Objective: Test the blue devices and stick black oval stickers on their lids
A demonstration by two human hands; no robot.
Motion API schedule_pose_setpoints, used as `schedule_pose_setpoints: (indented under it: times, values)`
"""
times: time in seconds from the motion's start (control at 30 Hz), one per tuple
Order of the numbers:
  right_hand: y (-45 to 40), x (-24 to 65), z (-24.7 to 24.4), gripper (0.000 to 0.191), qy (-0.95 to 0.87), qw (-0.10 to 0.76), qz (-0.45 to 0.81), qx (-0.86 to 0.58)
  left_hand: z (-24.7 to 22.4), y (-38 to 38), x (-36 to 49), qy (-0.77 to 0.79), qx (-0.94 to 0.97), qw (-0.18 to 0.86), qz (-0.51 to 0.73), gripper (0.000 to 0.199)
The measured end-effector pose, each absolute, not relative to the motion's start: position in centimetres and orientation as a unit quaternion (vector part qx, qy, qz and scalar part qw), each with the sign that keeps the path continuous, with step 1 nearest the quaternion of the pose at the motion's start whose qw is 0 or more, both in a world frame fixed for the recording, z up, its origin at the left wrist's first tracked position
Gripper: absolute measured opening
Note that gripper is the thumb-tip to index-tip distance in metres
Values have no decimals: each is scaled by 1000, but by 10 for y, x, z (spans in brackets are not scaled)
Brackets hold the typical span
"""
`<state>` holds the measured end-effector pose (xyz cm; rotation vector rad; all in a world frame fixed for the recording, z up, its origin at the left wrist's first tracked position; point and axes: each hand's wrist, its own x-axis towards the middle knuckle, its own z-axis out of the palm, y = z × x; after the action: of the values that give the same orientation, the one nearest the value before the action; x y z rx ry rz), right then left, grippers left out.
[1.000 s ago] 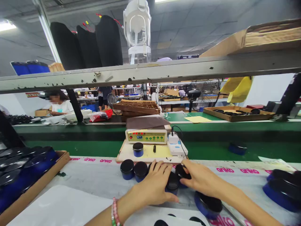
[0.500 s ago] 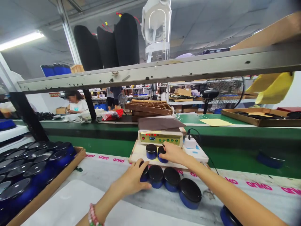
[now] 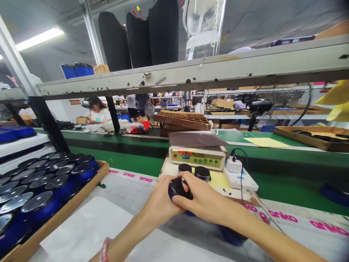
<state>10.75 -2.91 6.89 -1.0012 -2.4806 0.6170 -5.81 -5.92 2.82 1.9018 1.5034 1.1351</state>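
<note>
Workbench mat [image 3: 128, 189], left hand [image 3: 159, 203] and right hand [image 3: 203, 196] wrapped around jar [image 3: 177, 188]

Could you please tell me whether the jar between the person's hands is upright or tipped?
Tipped: the jar, held between the left hand and right hand, has its black lid slanted, with its blue side showing at lower left.

Left hand [image 3: 160, 199], right hand [image 3: 203, 194] clasping black-lidded blue jar [image 3: 177, 188], seemingly.

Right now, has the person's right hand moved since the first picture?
Yes, left. The right hand was past the right end of the green-buttoned control box; now it sits in front of the box's middle, on a black-lidded jar.
</note>
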Motion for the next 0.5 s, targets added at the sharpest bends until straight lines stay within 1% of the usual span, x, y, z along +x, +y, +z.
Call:
schedule_pose_setpoints:
  times: [0.1, 0.2, 0.37, 0.5]
  values:
    - [-40, 105, 71, 14, -862, 232, 249, -377, 48, -74, -48, 550, 695, 210, 413, 36]
    - [-43, 105, 70, 11, -851, 250, 249, -389, 54, -81, -42, 553, 708, 183, 399, 36]
    - [-47, 101, 61, 15, -846, 276, 229, -394, 46, -85, -34, 554, 724, 154, 381, 36]
    - [-41, 116, 70, 19, -854, 265, 253, -368, 29, -76, -55, 573, 713, 136, 381, 41]
